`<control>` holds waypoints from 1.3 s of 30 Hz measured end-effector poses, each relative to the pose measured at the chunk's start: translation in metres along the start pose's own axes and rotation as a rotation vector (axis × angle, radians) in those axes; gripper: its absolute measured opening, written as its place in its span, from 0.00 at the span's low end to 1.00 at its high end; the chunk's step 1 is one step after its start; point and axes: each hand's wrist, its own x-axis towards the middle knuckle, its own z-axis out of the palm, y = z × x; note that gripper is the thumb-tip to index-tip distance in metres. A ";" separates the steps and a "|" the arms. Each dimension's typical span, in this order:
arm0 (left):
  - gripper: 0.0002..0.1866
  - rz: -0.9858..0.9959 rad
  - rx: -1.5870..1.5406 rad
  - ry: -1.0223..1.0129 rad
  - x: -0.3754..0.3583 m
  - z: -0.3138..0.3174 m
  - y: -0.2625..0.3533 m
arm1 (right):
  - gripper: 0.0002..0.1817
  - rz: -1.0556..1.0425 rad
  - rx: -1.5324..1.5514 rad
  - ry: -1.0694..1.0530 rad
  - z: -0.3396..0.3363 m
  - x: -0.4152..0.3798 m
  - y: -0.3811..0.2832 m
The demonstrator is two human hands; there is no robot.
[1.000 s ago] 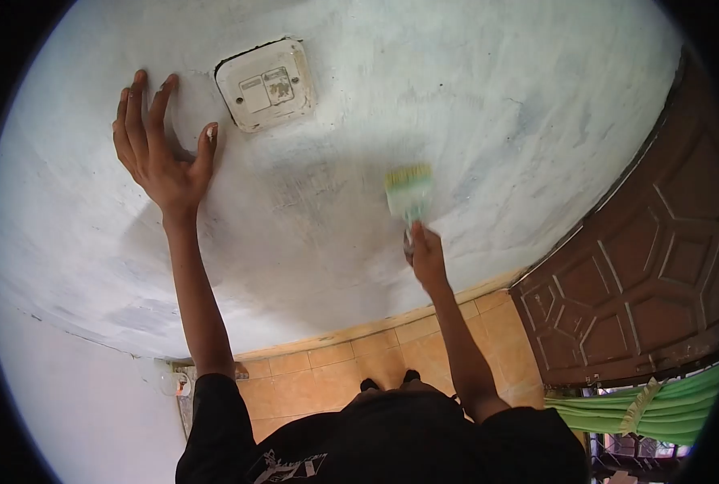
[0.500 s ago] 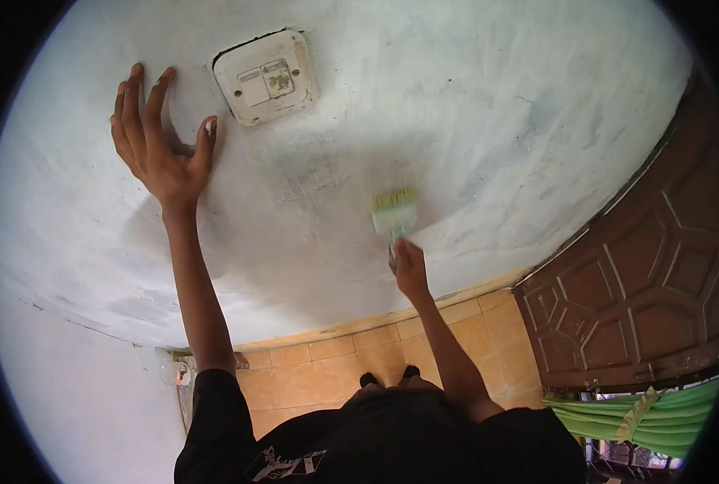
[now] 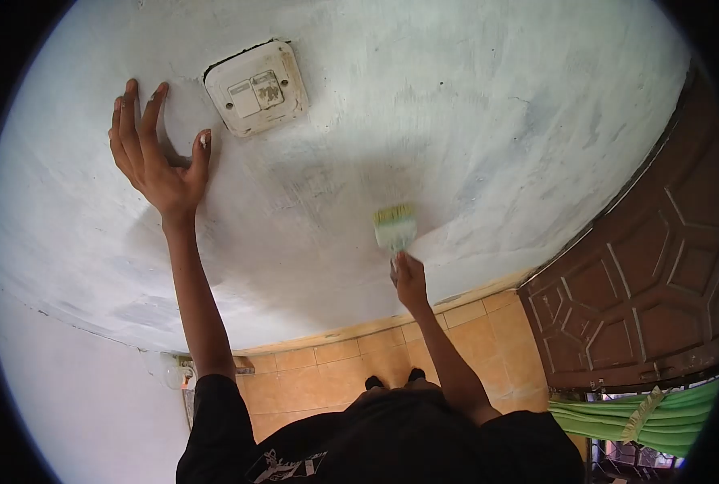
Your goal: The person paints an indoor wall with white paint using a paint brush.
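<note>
My right hand (image 3: 409,279) is wrapped round the handle of a wide paintbrush (image 3: 395,231), whose yellowish bristles point up along the wall. White paint coats the lower part of the brush head. My left hand (image 3: 159,161) rests with spread fingers against the whitish wall (image 3: 359,97), with a white spot on the thumb. Just right of that hand sits a stained white light switch (image 3: 256,89), with a dark gap along its top edge. Grey patches and streaks show through the wall's pale coat between the two hands.
A brown panelled door (image 3: 633,282) stands at the right. Below it hangs a green curtain (image 3: 674,421) by a window. Orange floor tiles (image 3: 295,387) lie under my feet, and a clear, rounded object (image 3: 183,376) is near the lower left corner.
The view has tilted slightly, so the switch and both hands sit a little lower. The brush is still in my right hand, and my left hand keeps its place beside the switch.
</note>
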 end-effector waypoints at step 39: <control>0.28 -0.071 -0.018 -0.020 -0.002 -0.005 0.013 | 0.26 -0.084 -0.064 -0.026 0.015 0.060 -0.176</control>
